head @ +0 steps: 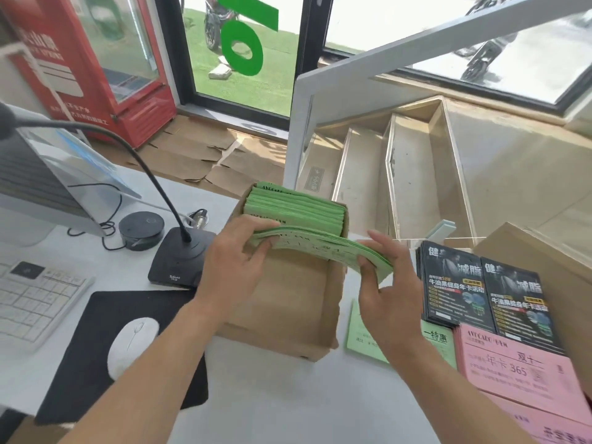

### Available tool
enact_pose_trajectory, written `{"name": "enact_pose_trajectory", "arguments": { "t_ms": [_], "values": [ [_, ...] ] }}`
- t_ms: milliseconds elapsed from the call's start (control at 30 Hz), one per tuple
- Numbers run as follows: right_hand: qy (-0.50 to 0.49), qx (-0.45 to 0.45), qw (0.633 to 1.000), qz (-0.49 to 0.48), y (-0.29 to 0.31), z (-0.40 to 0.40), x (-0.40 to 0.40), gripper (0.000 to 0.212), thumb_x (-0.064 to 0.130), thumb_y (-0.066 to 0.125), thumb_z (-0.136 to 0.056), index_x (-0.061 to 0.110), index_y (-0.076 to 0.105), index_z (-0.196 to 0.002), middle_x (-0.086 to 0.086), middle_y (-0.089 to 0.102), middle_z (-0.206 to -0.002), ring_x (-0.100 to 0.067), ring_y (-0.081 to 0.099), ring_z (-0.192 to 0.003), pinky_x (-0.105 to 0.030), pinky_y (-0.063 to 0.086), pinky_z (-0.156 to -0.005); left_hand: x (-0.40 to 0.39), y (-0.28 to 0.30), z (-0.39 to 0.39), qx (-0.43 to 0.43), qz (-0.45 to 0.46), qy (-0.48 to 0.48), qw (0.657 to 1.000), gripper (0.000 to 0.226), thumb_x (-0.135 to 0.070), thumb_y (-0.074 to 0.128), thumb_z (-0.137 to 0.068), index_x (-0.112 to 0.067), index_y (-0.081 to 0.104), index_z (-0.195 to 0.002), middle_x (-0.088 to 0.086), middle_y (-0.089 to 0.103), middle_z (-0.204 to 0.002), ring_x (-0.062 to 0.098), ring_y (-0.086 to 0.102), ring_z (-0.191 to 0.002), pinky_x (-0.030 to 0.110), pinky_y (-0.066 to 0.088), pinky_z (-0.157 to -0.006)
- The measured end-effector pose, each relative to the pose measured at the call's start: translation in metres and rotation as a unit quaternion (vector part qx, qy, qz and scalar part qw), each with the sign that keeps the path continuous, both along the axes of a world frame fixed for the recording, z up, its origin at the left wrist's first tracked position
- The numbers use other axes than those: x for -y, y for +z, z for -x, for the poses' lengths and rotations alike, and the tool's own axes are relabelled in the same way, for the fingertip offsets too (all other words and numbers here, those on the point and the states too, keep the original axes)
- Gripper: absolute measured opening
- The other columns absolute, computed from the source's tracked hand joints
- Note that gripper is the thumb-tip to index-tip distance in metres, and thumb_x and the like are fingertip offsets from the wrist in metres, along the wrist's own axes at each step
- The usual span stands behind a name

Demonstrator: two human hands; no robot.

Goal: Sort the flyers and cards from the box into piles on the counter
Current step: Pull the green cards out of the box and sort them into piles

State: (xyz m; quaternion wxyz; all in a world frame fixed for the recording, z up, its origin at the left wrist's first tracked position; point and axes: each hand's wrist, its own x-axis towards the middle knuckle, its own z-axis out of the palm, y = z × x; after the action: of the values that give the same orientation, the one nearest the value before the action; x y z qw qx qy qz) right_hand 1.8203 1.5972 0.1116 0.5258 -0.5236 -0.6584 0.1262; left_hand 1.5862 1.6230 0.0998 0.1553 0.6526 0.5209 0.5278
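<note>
Already black flyers (480, 290), pink cards (512, 366) and a green slip (365, 339) lie on the surface (288, 405) — both hands, left (234, 257) and right (387, 290), pinch a green stack (323, 248) over the box (288, 302) — more green cards (294, 206) wait inside.

Matt green paper flyers (320, 248); rough brown cardboard box (288, 302); glossy black flyers (480, 290).

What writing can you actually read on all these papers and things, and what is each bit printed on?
"减脂": black glossy flyers
"年卡 365": pink paper cards
"特惠": green paper slip on the white counter
"AVOCADO": top green card standing in the brown cardboard box, partly hidden
Green card bundle held in both hands: blurred
Red fridge: white text, unreadable
Black microphone base: logo too small
</note>
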Motion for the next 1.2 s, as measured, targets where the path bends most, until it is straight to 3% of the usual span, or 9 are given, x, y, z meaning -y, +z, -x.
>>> {"name": "enact_pose_trajectory", "arguments": {
  "t_ms": [100,200,333,400,533,700,867,967,1200],
  "values": [
    [-0.014,-0.048,0.997,0.059,0.008,-0.037,0.035,0.054,-0.002,0.065,-0.092,0.039,0.053,-0.125,0.028,0.063,-0.111,0.001,0.061,-0.106,-0.022,0.053,-0.085,0.036,0.008,-0.033,-0.01,-0.06,-0.036,0.998,0.025,-0.002,0.077,-0.086,-0.015,0.072,-0.107,-0.001,0.071,-0.102,0.017,0.068,-0.099,0.028,0.054,-0.088],
    [-0.03,-0.028,0.994,0.102,0.006,-0.077,0.068,0.061,0.003,0.067,-0.091,0.055,0.05,-0.118,0.026,0.065,-0.107,0.004,0.061,-0.099,-0.007,0.047,-0.072,0.067,0.003,-0.066,0.025,-0.051,-0.089,0.994,0.028,-0.002,0.078,-0.084,-0.019,0.07,-0.105,-0.002,0.071,-0.098,0.016,0.069,-0.092,0.025,0.055,-0.076],
    [-0.041,-0.009,0.986,0.159,-0.019,-0.131,0.11,0.053,-0.003,0.068,-0.089,0.045,0.064,-0.112,0.019,0.067,-0.104,-0.006,0.065,-0.096,-0.025,0.055,-0.067,0.105,-0.023,-0.108,0.055,0.029,-0.177,0.982,0.014,-0.02,0.07,-0.091,-0.018,0.073,-0.105,-0.012,0.069,-0.1,0.01,0.069,-0.094,0.022,0.055,-0.074],
    [-0.036,0.0,0.985,0.171,-0.033,-0.148,0.129,0.05,-0.008,0.068,-0.087,0.035,0.068,-0.111,0.016,0.068,-0.103,-0.008,0.064,-0.098,-0.023,0.055,-0.066,0.118,-0.043,-0.123,0.054,0.061,-0.195,0.977,0.014,-0.023,0.069,-0.092,-0.017,0.074,-0.104,-0.012,0.068,-0.1,0.011,0.069,-0.095,0.027,0.057,-0.073],
    [-0.026,0.021,0.978,0.205,-0.057,-0.165,0.156,0.047,-0.01,0.069,-0.086,0.031,0.071,-0.108,0.02,0.068,-0.105,-0.001,0.063,-0.101,-0.011,0.048,-0.07,0.134,-0.073,-0.135,0.032,0.112,-0.19,0.975,0.018,-0.012,0.075,-0.088,-0.021,0.073,-0.104,-0.013,0.067,-0.1,0.01,0.066,-0.096,0.024,0.054,-0.076],
    [-0.004,0.034,0.964,0.265,-0.081,-0.168,0.174,0.049,0.0,0.069,-0.09,0.043,0.067,-0.114,0.026,0.066,-0.115,-0.002,0.062,-0.111,-0.03,0.05,-0.094,0.146,-0.091,-0.133,-0.013,0.18,-0.173,0.968,0.037,-0.003,0.077,-0.085,-0.025,0.068,-0.113,-0.021,0.065,-0.111,0.004,0.063,-0.107,0.022,0.052,-0.088],
    [-0.03,0.006,0.951,0.309,-0.082,-0.169,0.182,0.059,0.011,0.067,-0.094,0.051,0.048,-0.134,0.025,0.064,-0.112,0.002,0.057,-0.109,-0.019,0.043,-0.089,0.155,-0.088,-0.132,-0.006,0.274,-0.14,0.951,0.054,-0.009,0.072,-0.091,-0.044,0.053,-0.127,-0.028,0.062,-0.117,0.0,0.057,-0.114,0.012,0.043,-0.092],
    [-0.028,0.013,0.944,0.328,-0.085,-0.171,0.183,0.059,0.012,0.068,-0.093,0.055,0.05,-0.129,0.027,0.063,-0.108,0.005,0.058,-0.104,-0.016,0.043,-0.087,0.159,-0.089,-0.133,0.032,0.328,-0.12,0.936,0.063,-0.012,0.071,-0.092,-0.059,0.047,-0.127,-0.025,0.063,-0.107,0.003,0.059,-0.107,0.012,0.044,-0.089],
    [-0.008,0.04,0.935,0.352,-0.091,-0.182,0.181,0.055,0.02,0.068,-0.094,0.054,0.047,-0.133,0.025,0.061,-0.116,0.003,0.055,-0.11,-0.02,0.043,-0.092,0.165,-0.092,-0.136,0.055,0.344,-0.126,0.929,0.068,-0.016,0.075,-0.089,-0.051,0.042,-0.137,-0.03,0.06,-0.118,0.001,0.056,-0.113,0.015,0.043,-0.087]
  ]
}}
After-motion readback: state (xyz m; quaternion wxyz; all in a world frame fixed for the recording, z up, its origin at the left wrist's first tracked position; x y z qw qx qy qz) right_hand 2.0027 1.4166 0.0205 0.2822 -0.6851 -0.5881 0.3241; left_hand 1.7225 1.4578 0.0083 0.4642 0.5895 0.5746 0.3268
